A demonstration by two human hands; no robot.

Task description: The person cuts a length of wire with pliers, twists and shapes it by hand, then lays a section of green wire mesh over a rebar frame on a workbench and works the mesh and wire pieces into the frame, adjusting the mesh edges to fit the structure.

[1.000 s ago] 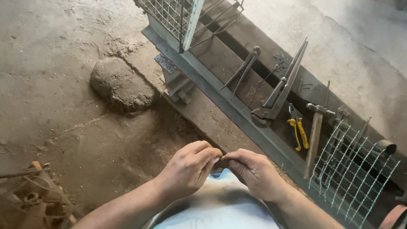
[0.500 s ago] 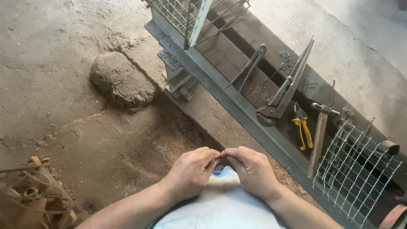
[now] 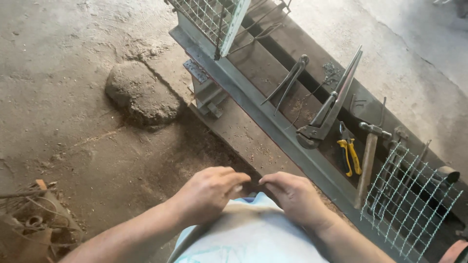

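Beside the grey steel beam (image 3: 273, 114) lie yellow-handled pliers (image 3: 350, 156) (black jaws). Just past them, silvery wire mesh (image 3: 414, 199) shows a square grid. The cloth (image 3: 253, 238) near the beam is pale blue.

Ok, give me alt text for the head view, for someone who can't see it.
Seen from above, a person's left hand and right hand meet fingertip to fingertip over a pale cloth on the lap; anything pinched between them is hidden. Right of them, a long metal bench holds yellow-handled pliers, a hammer, large cutters and wire mesh.
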